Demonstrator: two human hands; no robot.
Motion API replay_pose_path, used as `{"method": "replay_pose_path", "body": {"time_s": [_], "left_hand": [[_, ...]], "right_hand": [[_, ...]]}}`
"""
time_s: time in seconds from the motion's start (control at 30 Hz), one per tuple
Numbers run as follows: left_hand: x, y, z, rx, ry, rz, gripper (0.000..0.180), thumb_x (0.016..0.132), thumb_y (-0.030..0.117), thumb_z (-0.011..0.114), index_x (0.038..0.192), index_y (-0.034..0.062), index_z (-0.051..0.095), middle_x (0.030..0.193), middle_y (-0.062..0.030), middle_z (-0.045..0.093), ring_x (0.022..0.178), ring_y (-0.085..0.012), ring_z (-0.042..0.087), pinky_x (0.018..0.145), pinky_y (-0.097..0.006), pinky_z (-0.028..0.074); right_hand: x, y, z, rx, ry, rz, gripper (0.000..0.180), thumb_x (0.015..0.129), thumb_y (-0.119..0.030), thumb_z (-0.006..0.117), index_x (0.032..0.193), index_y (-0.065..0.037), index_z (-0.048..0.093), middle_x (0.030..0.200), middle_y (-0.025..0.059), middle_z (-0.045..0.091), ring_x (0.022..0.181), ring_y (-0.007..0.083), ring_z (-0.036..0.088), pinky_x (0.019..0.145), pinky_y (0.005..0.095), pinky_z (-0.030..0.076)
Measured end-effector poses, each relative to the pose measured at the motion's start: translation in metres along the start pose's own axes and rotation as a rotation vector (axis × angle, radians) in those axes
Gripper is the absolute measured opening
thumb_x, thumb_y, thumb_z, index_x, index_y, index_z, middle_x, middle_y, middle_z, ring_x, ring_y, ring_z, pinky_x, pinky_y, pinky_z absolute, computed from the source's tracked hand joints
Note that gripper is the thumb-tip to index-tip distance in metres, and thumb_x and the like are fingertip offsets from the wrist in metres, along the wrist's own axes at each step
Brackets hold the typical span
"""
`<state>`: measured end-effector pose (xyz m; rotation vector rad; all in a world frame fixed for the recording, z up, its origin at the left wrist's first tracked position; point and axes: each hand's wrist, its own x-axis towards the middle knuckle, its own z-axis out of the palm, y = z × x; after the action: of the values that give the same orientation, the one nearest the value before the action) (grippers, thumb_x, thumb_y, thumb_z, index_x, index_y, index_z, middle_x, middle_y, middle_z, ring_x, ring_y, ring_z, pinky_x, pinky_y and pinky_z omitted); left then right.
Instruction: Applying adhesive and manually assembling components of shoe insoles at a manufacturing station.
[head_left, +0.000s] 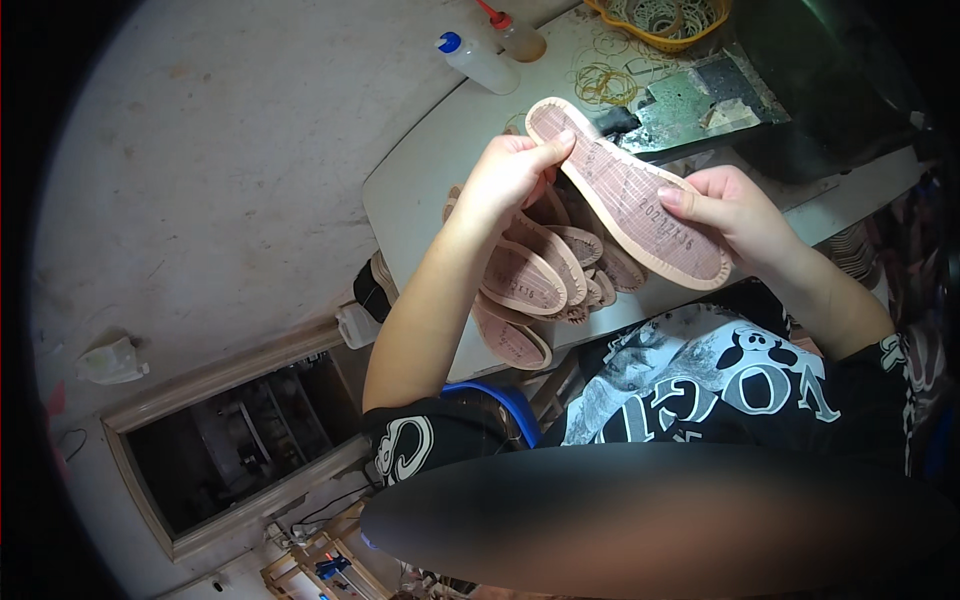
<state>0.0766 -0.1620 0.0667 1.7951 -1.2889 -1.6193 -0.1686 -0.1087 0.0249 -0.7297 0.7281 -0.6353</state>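
Observation:
Between my two hands I hold a shoe insole [630, 200], pinkish-brown with a pale stitched-looking rim and dark printed marks. My left hand [515, 170] pinches its narrower end, thumb on top. My right hand [735, 210] grips the side of the broader end, thumb lying on the upper face, fingers hidden beneath. Under and beside my left forearm lies a loose heap of similar insoles [525, 278] on the pale table [420, 215]. One more insole [512, 340] sticks out at the heap's near side.
Past the held insole sits a worn green metal machine plate [700, 105]. Yellow rubber bands [605, 85] lie near it, below a yellow basket [665, 35]. A blue-capped bottle [478, 62] and a red-tipped bottle [518, 38] stand by the wall. A blue chair edge [512, 405] shows nearby.

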Motion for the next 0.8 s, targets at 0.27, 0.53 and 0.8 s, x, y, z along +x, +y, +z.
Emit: {"method": "replay_pose_path", "body": {"time_s": [0.27, 0.53, 0.8], "left_hand": [[0.018, -0.032, -0.023, -0.175, 0.090, 0.280, 0.029, 0.093, 0.030, 0.059, 0.077, 0.0065, 0.057, 0.052, -0.0002, 0.053, 0.037, -0.0050, 0.041, 0.036, -0.019, 0.029], [-0.081, -0.191, -0.066, -0.346, 0.831, 0.405, 0.043, 0.096, 0.042, 0.048, 0.105, 0.0005, 0.054, 0.088, -0.0118, 0.064, 0.086, -0.0201, 0.062, 0.082, -0.035, 0.047], [-0.084, -0.337, -0.036, 0.233, 1.035, -0.268, 0.067, 0.065, 0.034, 0.081, 0.107, -0.0072, 0.050, 0.099, -0.0216, 0.064, 0.092, -0.0342, 0.063, 0.082, -0.038, 0.049]], "right_hand": [[0.031, 0.031, 0.045, 0.022, -0.027, -0.134, 0.031, 0.094, -0.027, 0.059, 0.101, 0.003, 0.065, 0.090, 0.0053, 0.068, 0.077, 0.0080, 0.063, 0.070, 0.0233, 0.051], [0.027, 0.034, 0.099, -0.433, -0.111, -0.393, 0.028, 0.093, -0.025, 0.059, 0.100, 0.002, 0.062, 0.093, 0.0049, 0.063, 0.088, 0.0128, 0.056, 0.080, 0.0310, 0.044], [0.082, 0.077, 0.107, -1.142, -0.033, -0.644, 0.057, 0.089, -0.029, 0.059, 0.137, -0.005, 0.039, 0.135, 0.0181, 0.044, 0.128, 0.0326, 0.039, 0.107, 0.0434, 0.025]]}}
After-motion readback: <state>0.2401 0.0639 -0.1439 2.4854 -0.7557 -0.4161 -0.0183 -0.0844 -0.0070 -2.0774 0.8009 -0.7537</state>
